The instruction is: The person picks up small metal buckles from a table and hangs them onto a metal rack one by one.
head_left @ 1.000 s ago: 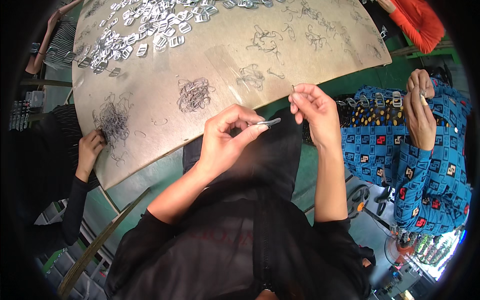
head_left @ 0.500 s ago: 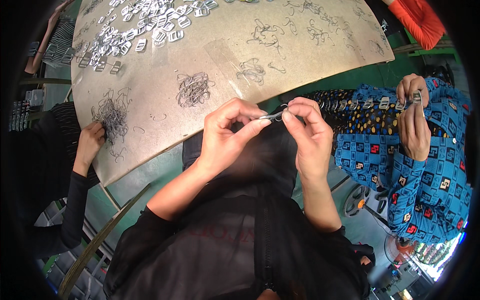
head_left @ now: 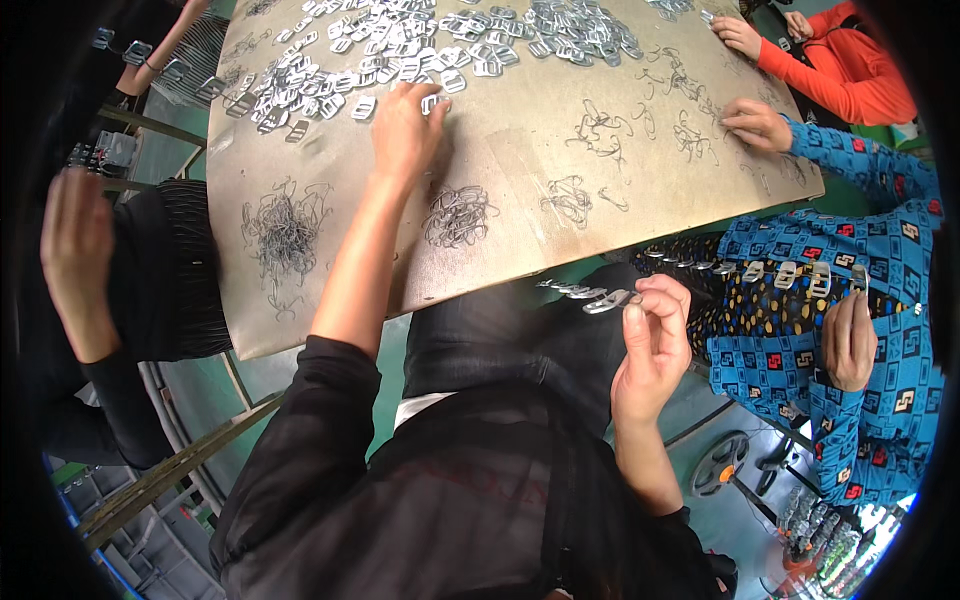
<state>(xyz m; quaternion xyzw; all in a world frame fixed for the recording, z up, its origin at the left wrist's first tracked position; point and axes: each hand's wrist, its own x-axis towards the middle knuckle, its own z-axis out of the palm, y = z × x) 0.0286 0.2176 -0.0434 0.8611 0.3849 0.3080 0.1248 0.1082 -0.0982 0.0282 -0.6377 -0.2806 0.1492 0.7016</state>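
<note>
My left hand (head_left: 403,135) reaches over the table to the edge of a heap of silvery slotted metal buckles (head_left: 395,45). Its thumb and fingers close around one metal buckle (head_left: 432,103). In front of my lap, my right hand (head_left: 650,350) pinches the end of a string of linked buckles (head_left: 605,301), which trails away to the left beyond the table's near edge. Its fingertips partly hide the link they hold. Below my left wrist lies a small pile of thin wire hooks (head_left: 460,217).
More wire hooks lie in a pile (head_left: 285,232) at left and in loose clusters (head_left: 600,130) at right on the brown-covered table (head_left: 500,150). A co-worker in a blue patterned garment (head_left: 890,380) sits at right with another buckle string (head_left: 786,275). A co-worker's blurred hand (head_left: 78,250) is at left.
My left hand has left my right hand and moved up to the buckle heap. My right hand keeps its pinch, lower now. The left co-worker's hand has withdrawn from the hooks.
</note>
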